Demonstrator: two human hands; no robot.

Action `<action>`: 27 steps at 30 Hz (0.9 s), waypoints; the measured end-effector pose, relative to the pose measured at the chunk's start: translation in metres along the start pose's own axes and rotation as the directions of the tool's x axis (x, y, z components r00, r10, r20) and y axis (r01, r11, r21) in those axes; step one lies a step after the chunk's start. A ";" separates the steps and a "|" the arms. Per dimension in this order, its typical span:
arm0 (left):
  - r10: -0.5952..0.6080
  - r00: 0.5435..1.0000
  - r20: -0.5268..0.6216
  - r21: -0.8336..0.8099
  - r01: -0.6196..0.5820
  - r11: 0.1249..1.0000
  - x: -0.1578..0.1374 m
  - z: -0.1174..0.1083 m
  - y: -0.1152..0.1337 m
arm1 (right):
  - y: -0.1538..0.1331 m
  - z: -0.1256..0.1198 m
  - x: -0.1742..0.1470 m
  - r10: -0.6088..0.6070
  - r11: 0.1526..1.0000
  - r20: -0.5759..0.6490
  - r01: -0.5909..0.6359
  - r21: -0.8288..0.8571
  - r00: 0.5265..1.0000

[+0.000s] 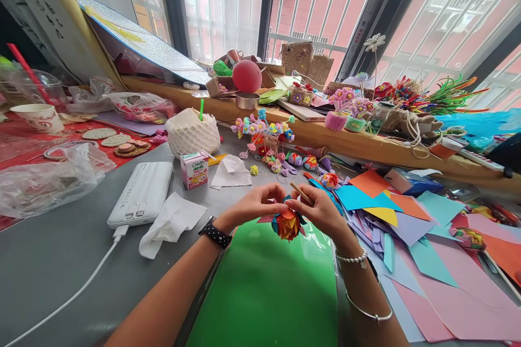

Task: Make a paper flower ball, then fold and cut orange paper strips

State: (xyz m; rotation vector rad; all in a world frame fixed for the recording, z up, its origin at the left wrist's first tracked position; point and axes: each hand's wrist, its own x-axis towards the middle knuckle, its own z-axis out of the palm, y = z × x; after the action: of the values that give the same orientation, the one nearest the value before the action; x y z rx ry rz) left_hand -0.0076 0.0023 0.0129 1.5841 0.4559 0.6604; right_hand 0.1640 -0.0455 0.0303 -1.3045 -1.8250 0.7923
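Note:
An orange and yellow folded paper flower (287,226) with blue and pink outer petals hangs over the green mat (280,287). My left hand (257,204) pinches its upper left side between thumb and fingers. From the other side, my right hand (321,209) presses its thumb on the flower's top edge. A thin wooden stick (300,193) also lies between the fingers of my right hand. The fingertips hide the top of the flower, so how its petals meet there cannot be seen.
Coloured paper sheets (439,276) are heaped at right. Finished paper flowers (310,162) and a basket of small flowers (268,142) lie beyond my hands. At left are a white power bank (142,193) with cable, crumpled tissue (173,222), a juice box (194,170) and a coconut (192,133).

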 end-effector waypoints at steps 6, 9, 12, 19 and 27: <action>-0.025 0.999 0.020 -0.001 0.025 1.000 0.001 -0.002 -0.002 | 0.006 0.002 0.002 0.054 0.997 0.011 -0.054 0.053 0.998; -0.044 0.999 0.028 -0.006 0.045 0.999 0.002 -0.003 -0.004 | 0.007 0.002 0.002 0.064 0.997 0.026 -0.065 0.041 0.998; -0.051 0.998 0.038 -0.001 0.051 0.999 0.002 -0.004 -0.004 | 0.008 0.001 0.002 0.065 0.995 0.057 -0.069 0.065 0.996; -0.081 0.997 0.012 0.025 0.081 0.996 0.000 -0.005 -0.001 | 0.010 -0.003 -0.002 0.047 0.990 0.143 -0.065 0.125 0.989; -0.033 0.999 -0.030 0.130 0.037 0.991 0.001 -0.006 -0.004 | 0.010 0.000 0.001 0.026 0.998 0.065 -0.029 0.053 0.998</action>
State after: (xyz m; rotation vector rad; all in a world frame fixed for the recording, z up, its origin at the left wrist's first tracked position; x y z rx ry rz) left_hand -0.0098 0.0080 0.0091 1.6876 0.5560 0.6374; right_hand 0.1681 -0.0414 0.0225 -1.2856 -1.8266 0.9018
